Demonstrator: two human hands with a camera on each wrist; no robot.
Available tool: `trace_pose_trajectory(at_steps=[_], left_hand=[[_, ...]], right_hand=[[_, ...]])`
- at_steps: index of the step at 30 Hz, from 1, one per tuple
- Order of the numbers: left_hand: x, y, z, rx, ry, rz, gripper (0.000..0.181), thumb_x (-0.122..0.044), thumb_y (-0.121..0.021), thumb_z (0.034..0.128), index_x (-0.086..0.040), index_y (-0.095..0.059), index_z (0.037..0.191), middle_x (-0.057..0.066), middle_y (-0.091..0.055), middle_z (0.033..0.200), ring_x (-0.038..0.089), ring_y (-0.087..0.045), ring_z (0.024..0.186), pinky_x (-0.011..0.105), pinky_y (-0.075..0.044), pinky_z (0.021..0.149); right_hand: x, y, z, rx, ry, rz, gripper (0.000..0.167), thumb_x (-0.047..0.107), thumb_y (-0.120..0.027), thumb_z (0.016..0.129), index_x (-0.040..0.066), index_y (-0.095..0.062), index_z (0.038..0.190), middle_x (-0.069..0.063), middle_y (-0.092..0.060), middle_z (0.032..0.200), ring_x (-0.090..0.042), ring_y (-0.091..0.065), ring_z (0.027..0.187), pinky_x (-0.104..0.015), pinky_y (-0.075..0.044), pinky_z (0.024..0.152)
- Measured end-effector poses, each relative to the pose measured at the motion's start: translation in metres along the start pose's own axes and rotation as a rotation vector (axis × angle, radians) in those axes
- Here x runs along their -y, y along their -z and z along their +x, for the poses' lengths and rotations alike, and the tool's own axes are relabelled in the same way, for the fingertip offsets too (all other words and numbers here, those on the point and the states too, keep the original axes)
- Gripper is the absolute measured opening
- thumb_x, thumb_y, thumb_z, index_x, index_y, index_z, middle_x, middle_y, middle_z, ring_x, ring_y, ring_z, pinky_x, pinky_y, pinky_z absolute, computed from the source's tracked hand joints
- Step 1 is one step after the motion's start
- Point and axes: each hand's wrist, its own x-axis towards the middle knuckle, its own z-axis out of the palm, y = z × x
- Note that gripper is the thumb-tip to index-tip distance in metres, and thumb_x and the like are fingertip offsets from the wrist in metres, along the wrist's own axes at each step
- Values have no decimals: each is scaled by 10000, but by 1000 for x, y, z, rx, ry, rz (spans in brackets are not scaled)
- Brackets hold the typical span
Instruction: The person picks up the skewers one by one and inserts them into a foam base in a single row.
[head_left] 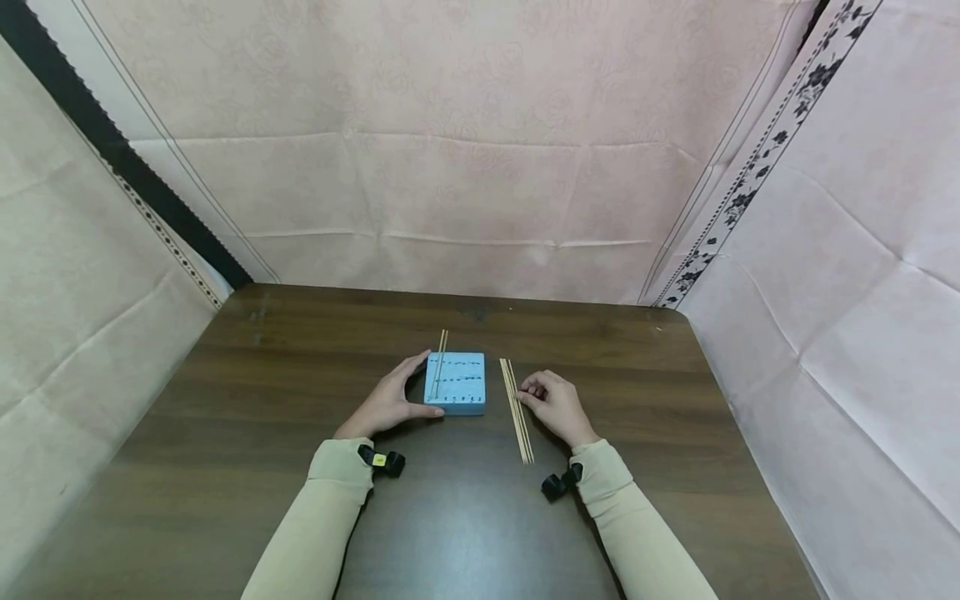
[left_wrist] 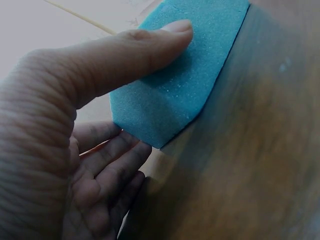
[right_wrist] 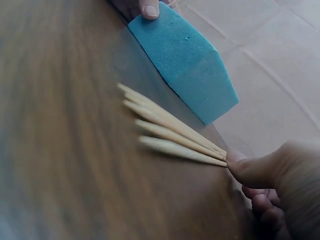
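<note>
A light blue foam block (head_left: 465, 379) with rows of dark marks on its top stands on the table. Two thin wooden sticks (head_left: 441, 358) stand up from its left part. My left hand (head_left: 392, 400) grips the block by its left side, the thumb (left_wrist: 165, 47) against the front face and the fingers at the side and back. To the block's right lie several more wooden sticks (head_left: 517, 417), side by side. My right hand (head_left: 555, 404) has thumb and curled fingers at the right edge of these sticks, pinching there; the exact contact is partly hidden behind the thumb (right_wrist: 245, 167).
The brown wood-patterned table (head_left: 337, 333) reaches back to a pale cloth wall (head_left: 450, 192). More cloth hangs along the left and right sides. Each wrist carries a small black camera, one at the left (head_left: 393, 463) and one at the right (head_left: 555, 487).
</note>
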Motion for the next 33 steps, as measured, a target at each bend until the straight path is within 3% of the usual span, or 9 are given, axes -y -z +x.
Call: trace_pose_trajectory(at_steps=[18,23,28,33], left_hand=[[2,-1,4,-17,-4,1,1219,-684,-855,628,-277,-257,1609,44,-288,1627,325,-274,1480,641,-291,1111],[2,-1,3,-11,1,7,1212,-684,-851,635,-283,-253,1610,45,-283,1630,327,-272,1481,644,-291,1109],[2,-1,2,-12,4,8,1208,-688,-847,637,-283,-255,1609,44,-280,1631,329,-272,1480,645,-292,1108],[3,-1,1,-9,9,3,1214,-687,-852,631,-286,-255,1609,40,-283,1630,321,-271,1481,643,-289,1111]], right_hand=[[2,1,3,-44,22,-36,101,108,-790,879,123,-696,846,42,-586,781,-112,-555,692,-276,-485,621],[0,3,1,-113,-7,-72,54,51,-745,875,79,-707,849,7,-606,792,-137,-577,710,-309,-504,637],[-5,2,0,-216,-42,-174,61,66,-744,889,38,-695,867,-66,-609,824,-228,-572,768,-380,-480,691],[-5,2,0,-231,-86,-249,130,90,-760,900,18,-667,845,-108,-597,825,-304,-561,790,-431,-459,722]])
